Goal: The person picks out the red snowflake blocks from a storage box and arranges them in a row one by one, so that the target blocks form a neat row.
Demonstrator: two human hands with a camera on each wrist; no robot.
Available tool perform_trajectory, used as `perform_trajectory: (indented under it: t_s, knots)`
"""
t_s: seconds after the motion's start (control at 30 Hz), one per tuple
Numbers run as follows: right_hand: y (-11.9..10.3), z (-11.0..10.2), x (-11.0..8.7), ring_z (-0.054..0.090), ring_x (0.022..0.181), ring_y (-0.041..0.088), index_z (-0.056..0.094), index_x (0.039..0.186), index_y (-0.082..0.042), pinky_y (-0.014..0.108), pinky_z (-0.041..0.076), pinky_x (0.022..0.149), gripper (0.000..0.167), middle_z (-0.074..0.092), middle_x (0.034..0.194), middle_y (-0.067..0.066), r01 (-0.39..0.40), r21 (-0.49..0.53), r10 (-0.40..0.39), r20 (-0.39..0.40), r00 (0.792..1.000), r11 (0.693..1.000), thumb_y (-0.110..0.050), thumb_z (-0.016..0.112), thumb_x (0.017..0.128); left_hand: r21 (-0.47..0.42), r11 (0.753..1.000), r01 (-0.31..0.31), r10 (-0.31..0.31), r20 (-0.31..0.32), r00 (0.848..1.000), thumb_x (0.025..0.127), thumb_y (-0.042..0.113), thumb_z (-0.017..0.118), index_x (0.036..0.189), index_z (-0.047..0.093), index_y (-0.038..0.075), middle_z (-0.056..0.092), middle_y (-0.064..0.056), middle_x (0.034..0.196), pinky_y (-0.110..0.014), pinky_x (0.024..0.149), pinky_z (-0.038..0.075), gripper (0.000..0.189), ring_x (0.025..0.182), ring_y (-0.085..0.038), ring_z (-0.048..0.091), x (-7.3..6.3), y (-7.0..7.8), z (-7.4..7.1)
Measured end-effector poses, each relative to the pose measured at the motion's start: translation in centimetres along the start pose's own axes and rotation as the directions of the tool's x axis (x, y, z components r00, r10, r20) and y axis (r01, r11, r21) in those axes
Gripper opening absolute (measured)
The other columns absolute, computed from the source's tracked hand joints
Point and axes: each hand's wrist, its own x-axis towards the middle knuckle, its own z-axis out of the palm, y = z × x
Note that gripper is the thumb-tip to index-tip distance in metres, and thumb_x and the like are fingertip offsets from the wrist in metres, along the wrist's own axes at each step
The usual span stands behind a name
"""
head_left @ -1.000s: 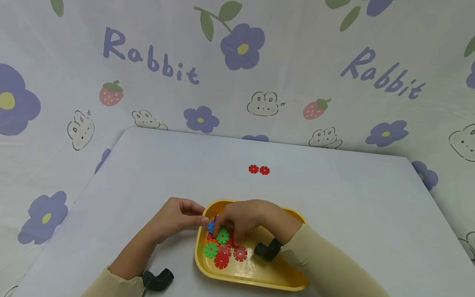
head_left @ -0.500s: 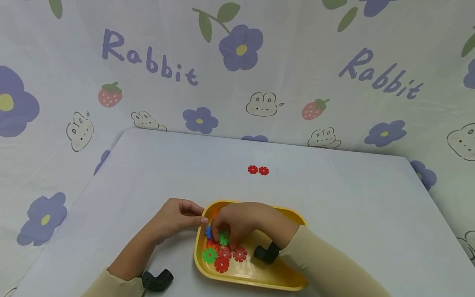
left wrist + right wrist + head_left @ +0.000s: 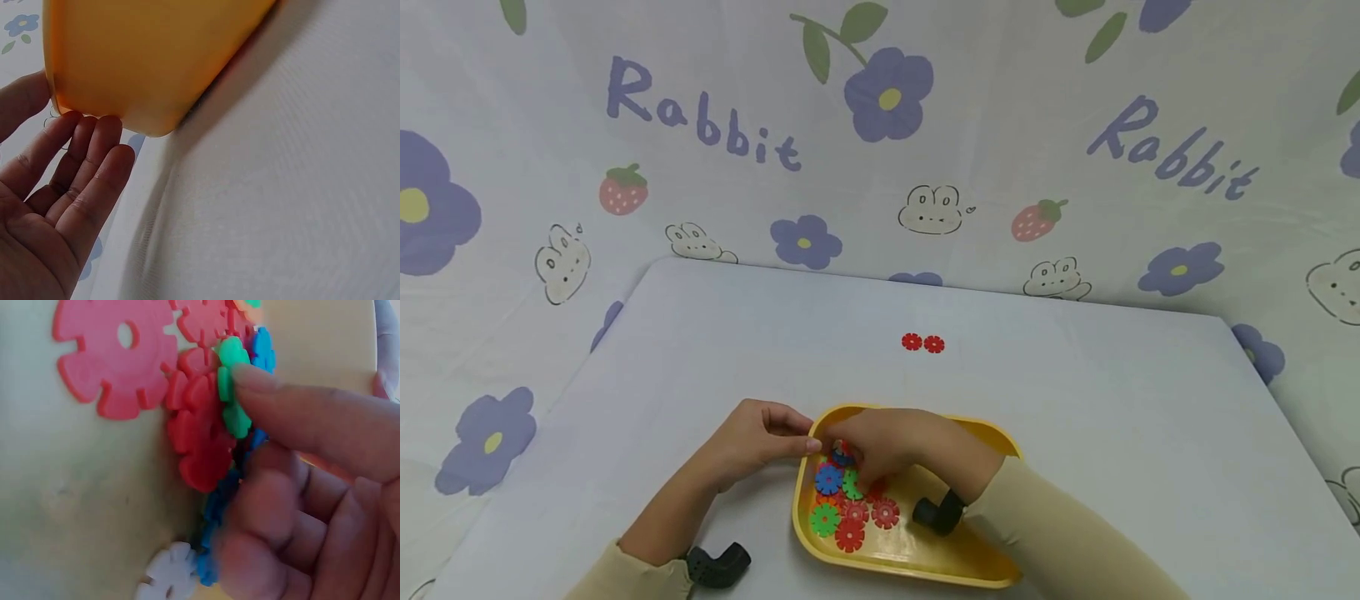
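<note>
A yellow tray (image 3: pixel 917 572) lies on the table, with plastic snowflake discs heaped at its left end. My left hand (image 3: pixel 752 442) holds the tray's left rim, thumb over the edge and fingers against the outer wall (image 3: pixel 144 56). Inside the tray, my right hand (image 3: pixel 887 442) reaches among the discs with bent fingers. Its thumb touches a green disc (image 3: pixel 234 390) standing on edge, while the blurred fingers lie near blue discs (image 3: pixel 210 519). No disc is plainly pinched. Red discs (image 3: pixel 200 437) lean close by, and a white disc (image 3: pixel 169 575) lies lower down.
Two red discs (image 3: pixel 922 342) lie side by side farther back on the white table (image 3: pixel 1075 417). A curtain (image 3: pixel 985 125) with rabbits and flowers hangs behind it. Black wrist devices (image 3: pixel 718 567) are at both cuffs.
The right hand's fingers have shifted about within the heap, and blue discs beside them now show more. Green and red discs slid slightly toward the tray's front. The left hand stayed on the rim.
</note>
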Motion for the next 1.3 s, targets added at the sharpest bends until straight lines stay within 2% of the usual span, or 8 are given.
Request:
perform_trajectory:
  t_s: [0.23, 0.57, 0.67, 0.77, 0.87, 0.97, 1.13, 1.3]
  knots:
    - [-0.2, 0.3, 0.2, 0.057, 0.085, 0.008, 0.062, 0.119, -0.025, 0.022, 0.053, 0.079, 0.038, 0.065, 0.101, -0.010, -0.002, -0.077, -0.002, -0.052, 0.999, 0.997, -0.019, 0.077, 0.085, -0.005, 1.000, 0.018, -0.019, -0.007, 1.000, 0.079, 0.035, 0.082, 0.105, 0.074, 0.007, 0.075, -0.006, 0.101, -0.030, 0.083, 0.058, 0.039, 0.095, -0.018, 0.072, 0.2, -0.1, 0.0]
    - [-0.6, 0.7, 0.5, 0.056, 0.083, 0.010, 0.067, 0.117, -0.018, 0.020, 0.053, 0.077, 0.032, 0.064, 0.094, -0.008, -0.033, -0.152, 0.014, -0.127, 0.992, 0.988, -0.018, 0.075, 0.086, 0.007, 1.000, 0.010, -0.010, -0.006, 1.000, 0.081, 0.033, 0.081, 0.105, 0.074, 0.006, 0.075, -0.007, 0.101, -0.028, 0.082, 0.058, 0.037, 0.094, -0.017, 0.071, 0.1, 0.2, -0.1]
    - [-0.6, 0.7, 0.5, 0.056, 0.079, 0.009, 0.067, 0.111, -0.018, 0.018, 0.051, 0.072, 0.030, 0.062, 0.087, -0.009, -0.018, -0.147, 0.000, -0.120, 0.993, 0.989, -0.022, 0.079, 0.083, -0.001, 1.000, 0.006, -0.006, 0.000, 1.000, 0.081, 0.034, 0.081, 0.106, 0.074, 0.005, 0.075, -0.007, 0.101, -0.029, 0.082, 0.058, 0.038, 0.094, -0.018, 0.071, 0.0, 0.3, -0.1]
    - [-0.5, 0.7, 0.5, 0.054, 0.074, 0.008, 0.066, 0.097, -0.019, 0.017, 0.049, 0.065, 0.026, 0.058, 0.079, -0.009, 0.017, -0.129, -0.031, -0.102, 0.994, 0.992, -0.028, 0.083, 0.080, -0.008, 1.000, 0.001, -0.001, 0.006, 1.000, 0.082, 0.034, 0.080, 0.107, 0.073, 0.004, 0.075, -0.009, 0.102, -0.029, 0.082, 0.059, 0.040, 0.094, -0.019, 0.071, -0.1, 0.3, -0.1]
    - [-0.2, 0.6, 0.4, 0.051, 0.067, 0.006, 0.062, 0.081, -0.019, 0.017, 0.044, 0.059, 0.025, 0.056, 0.072, -0.009, 0.075, -0.071, -0.081, -0.082, 0.993, 0.995, -0.028, 0.085, 0.077, -0.014, 1.000, -0.001, 0.001, 0.009, 1.000, 0.082, 0.033, 0.080, 0.108, 0.073, 0.003, 0.075, -0.009, 0.103, -0.029, 0.082, 0.059, 0.041, 0.094, -0.019, 0.071, -0.1, 0.3, 0.0]
    - [0.1, 0.5, 0.3, 0.049, 0.064, 0.005, 0.058, 0.073, -0.020, 0.018, 0.040, 0.056, 0.028, 0.053, 0.068, -0.009, 0.146, 0.006, -0.145, -0.064, 0.987, 0.989, -0.027, 0.084, 0.078, -0.018, 1.000, -0.003, 0.003, 0.012, 1.000, 0.082, 0.032, 0.080, 0.108, 0.073, 0.002, 0.075, -0.010, 0.103, -0.029, 0.082, 0.059, 0.040, 0.095, -0.019, 0.071, -0.1, 0.2, 0.0]
    - [0.4, 0.3, 0.2, 0.048, 0.064, 0.004, 0.058, 0.076, -0.020, 0.018, 0.039, 0.057, 0.024, 0.052, 0.069, -0.009, 0.242, 0.157, -0.239, -0.036, 0.970, 0.958, -0.024, 0.081, 0.082, -0.030, 1.000, -0.010, 0.011, 0.021, 1.000, 0.083, 0.031, 0.080, 0.108, 0.072, 0.002, 0.075, -0.010, 0.103, -0.029, 0.082, 0.059, 0.039, 0.096, -0.020, 0.071, 0.0, 0.2, -0.1]
    - [0.4, 0.2, 0.1, 0.050, 0.066, 0.004, 0.059, 0.082, -0.018, 0.017, 0.043, 0.059, 0.021, 0.055, 0.071, -0.008, 0.270, 0.263, -0.277, -0.014, 0.961, 0.926, -0.017, 0.080, 0.081, -0.033, 0.999, -0.009, 0.010, 0.022, 1.000, 0.083, 0.031, 0.080, 0.108, 0.072, 0.002, 0.075, -0.010, 0.102, -0.029, 0.082, 0.058, 0.039, 0.096, -0.020, 0.071, 0.0, 0.1, -0.1]
